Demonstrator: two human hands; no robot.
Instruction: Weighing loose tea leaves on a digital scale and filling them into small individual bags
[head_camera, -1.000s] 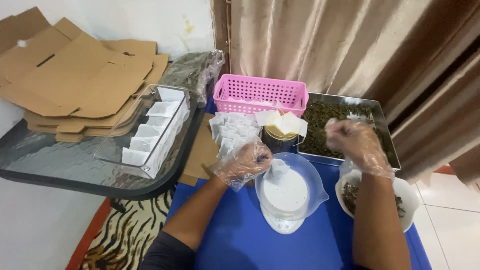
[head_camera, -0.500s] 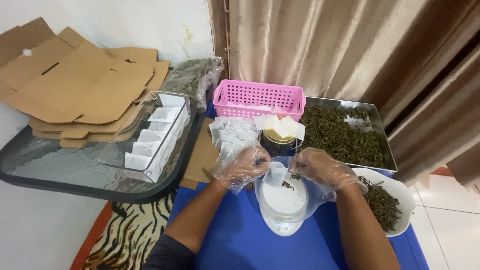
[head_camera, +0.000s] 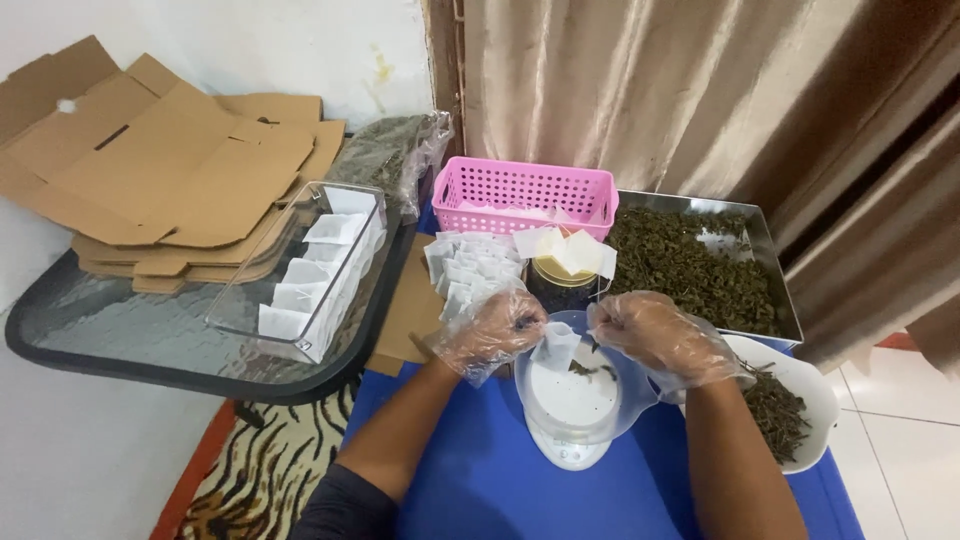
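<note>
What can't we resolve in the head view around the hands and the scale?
- Scale display: too small to tell.
- Small white bag mouth: pinched by the gloved left hand, open or sealed unclear.
- Right hand fingertips: grip blurred by the glove.
- White bowl: partly hidden by the right forearm.
- Pink basket contents: behind its wall.

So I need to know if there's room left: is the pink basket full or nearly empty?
Nearly empty, as far as it shows. Through the pink basket's lattice wall only a low white layer shows at the bottom; nothing rises above its rim.
</note>
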